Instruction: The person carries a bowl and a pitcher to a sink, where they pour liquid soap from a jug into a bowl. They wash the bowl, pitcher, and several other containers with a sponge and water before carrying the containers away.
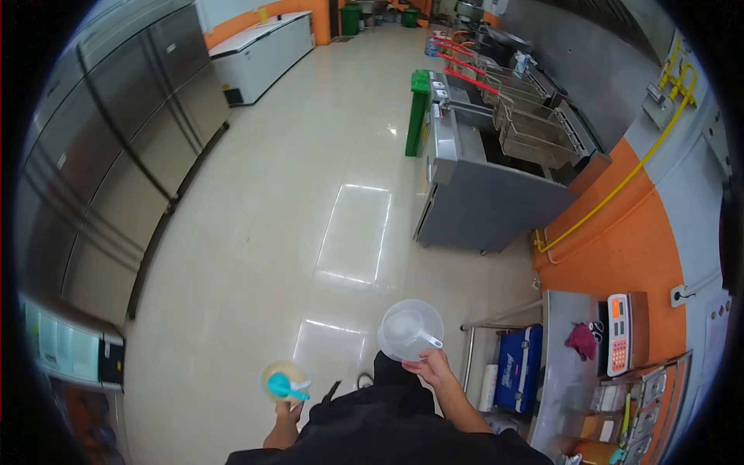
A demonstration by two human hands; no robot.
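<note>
My right hand (pixel 431 367) is closed on the rim of a see-through plastic bowl (pixel 393 318), held out in front of my body. Inside that bowl lies a whitish scoop (pixel 430 339), its handle pointing toward my fingers. Lower and to the left, my left hand (pixel 289 411) grips a smaller round container (pixel 269 383) with a pale yellowish look. A turquoise scoop (pixel 280 384) rests in it, and a small white handle shows beside the scoop. The fingertips under both containers are partly hidden.
Steel refrigerators (pixel 116 178) line the left side. A fryer unit (pixel 496 198) with red-handled baskets (pixel 535 139) stands ahead right. At lower right is a steel table (pixel 562 310) with a scale (pixel 618 333); a blue case (pixel 518 368) sits below. Tiled floor (pixel 256 194) stretches ahead.
</note>
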